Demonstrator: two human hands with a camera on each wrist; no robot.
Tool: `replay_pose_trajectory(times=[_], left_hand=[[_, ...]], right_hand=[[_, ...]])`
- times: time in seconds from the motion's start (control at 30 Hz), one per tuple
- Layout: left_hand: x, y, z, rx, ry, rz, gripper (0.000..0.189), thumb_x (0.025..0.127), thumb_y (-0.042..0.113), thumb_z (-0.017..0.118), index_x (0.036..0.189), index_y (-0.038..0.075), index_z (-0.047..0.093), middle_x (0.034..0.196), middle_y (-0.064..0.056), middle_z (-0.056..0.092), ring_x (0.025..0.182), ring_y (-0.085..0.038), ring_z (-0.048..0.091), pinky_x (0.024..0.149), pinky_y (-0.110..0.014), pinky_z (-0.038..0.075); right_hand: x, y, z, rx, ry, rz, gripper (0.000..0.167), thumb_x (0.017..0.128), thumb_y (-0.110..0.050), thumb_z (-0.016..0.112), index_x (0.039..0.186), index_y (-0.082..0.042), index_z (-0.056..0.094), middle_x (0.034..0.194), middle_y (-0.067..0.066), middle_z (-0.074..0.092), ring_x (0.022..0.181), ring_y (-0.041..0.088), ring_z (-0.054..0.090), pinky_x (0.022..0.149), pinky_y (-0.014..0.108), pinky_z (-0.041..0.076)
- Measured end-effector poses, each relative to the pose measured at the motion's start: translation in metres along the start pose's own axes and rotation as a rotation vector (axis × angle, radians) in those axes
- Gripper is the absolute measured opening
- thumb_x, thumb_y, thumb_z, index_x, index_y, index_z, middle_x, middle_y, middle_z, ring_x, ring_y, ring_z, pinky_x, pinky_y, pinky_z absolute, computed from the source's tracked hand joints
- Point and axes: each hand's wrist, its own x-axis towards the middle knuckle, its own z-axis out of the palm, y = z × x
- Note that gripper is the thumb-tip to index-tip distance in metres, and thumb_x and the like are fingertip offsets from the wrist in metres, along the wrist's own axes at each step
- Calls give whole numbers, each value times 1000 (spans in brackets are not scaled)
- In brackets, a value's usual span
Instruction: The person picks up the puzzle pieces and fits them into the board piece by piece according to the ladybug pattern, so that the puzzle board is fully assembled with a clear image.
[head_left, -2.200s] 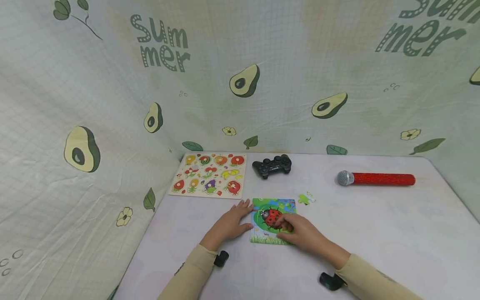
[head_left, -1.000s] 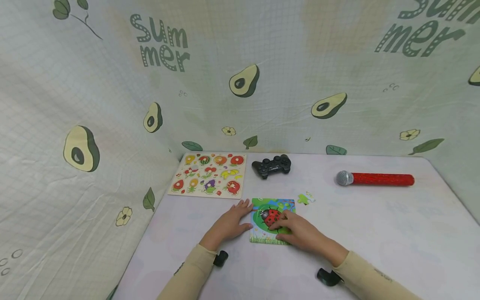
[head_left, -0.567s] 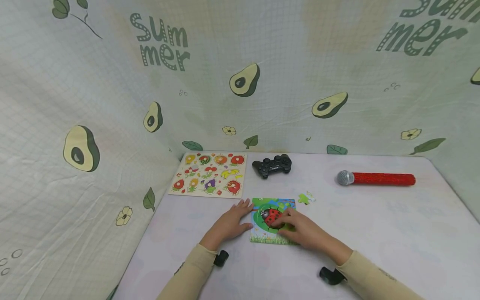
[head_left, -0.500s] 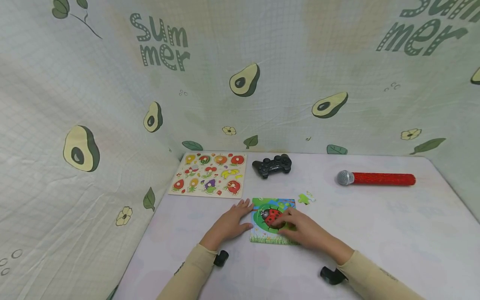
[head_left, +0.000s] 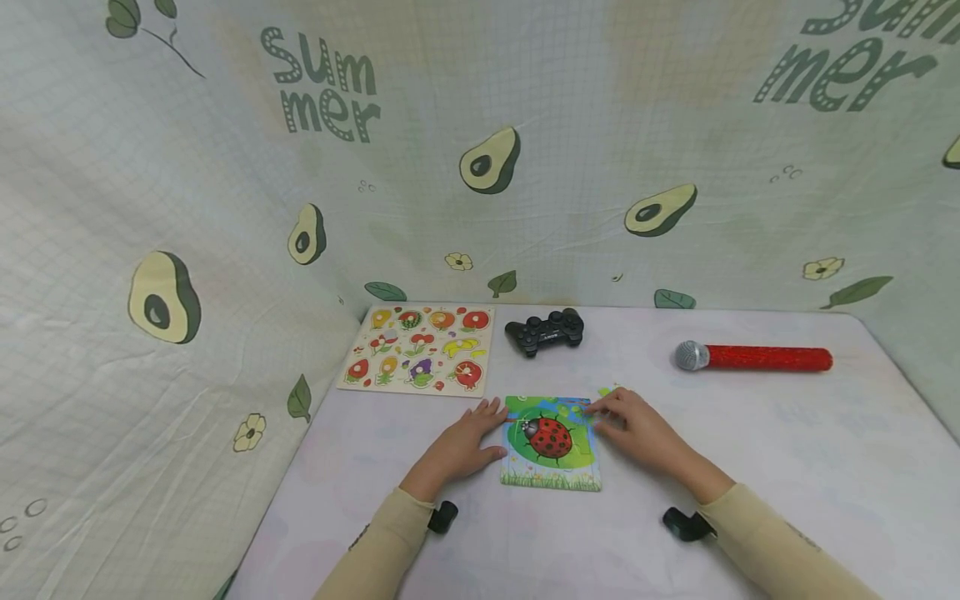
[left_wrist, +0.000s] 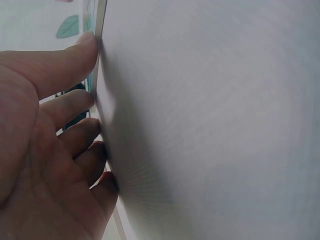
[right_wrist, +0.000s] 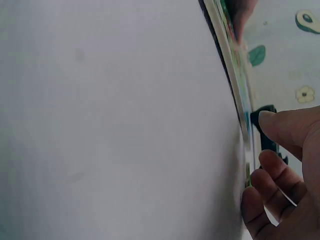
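A square ladybug jigsaw puzzle (head_left: 550, 442) lies on the white table in the head view. My left hand (head_left: 465, 442) rests flat beside its left edge, fingers spread and thumb touching or close to that edge. In the left wrist view the same hand (left_wrist: 55, 140) has its fingertips on the table. At the puzzle's upper right corner is my right hand (head_left: 637, 425), fingers slightly bent. The right wrist view shows its thumb and fingers (right_wrist: 272, 160) apart, with nothing visible between them. A loose green puzzle piece (head_left: 604, 391) peeks out behind this hand, mostly hidden.
A wooden fruit puzzle board (head_left: 416, 350) lies at the back left. Beside it is a black game controller (head_left: 545, 332). Toward the back right lies a red toy microphone (head_left: 757, 357). A printed cloth curtain (head_left: 570, 100) hangs behind the table.
My right hand has moved off the puzzle's lower right part, up and to the right. It uncovers that part and now covers most of the loose pieces. My left hand stays put.
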Motion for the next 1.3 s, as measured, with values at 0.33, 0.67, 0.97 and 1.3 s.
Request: replay_pose_trajectory(times=[0.33,0.67,0.97,1.3], left_hand=[[1,0,-1,11,6,-3,68,97,33,70,156,14,42,166,-4,29,155,-22,18,126,-42,20],[3,-3,4,23,1,-2,69,97,34,70,157,15,41,166,-3,28,155,-20,18,126,-42,20],[1,-1,3,11,-13,-24,69,97,35,70,157,16,41,167,-2,27,155,-20,17,126,-41,19],[2,-1,2,19,-12,-33,70,97,36,70,158,18,40,167,-1,27,155,-19,17,126,-41,19]], right_hand=[[9,26,-19,-53,68,102,29,92,-10,75,121,-8,72,122,13,57,97,23,58,82,42,52],[16,29,-22,-138,-4,109,43,94,-13,72,136,-6,65,132,21,58,108,34,61,90,53,52],[13,31,-26,-140,38,175,36,91,-13,76,126,-8,69,105,9,58,82,18,51,69,33,44],[10,22,-35,-137,85,150,25,92,-5,72,117,-9,70,97,6,65,77,17,52,62,29,46]])
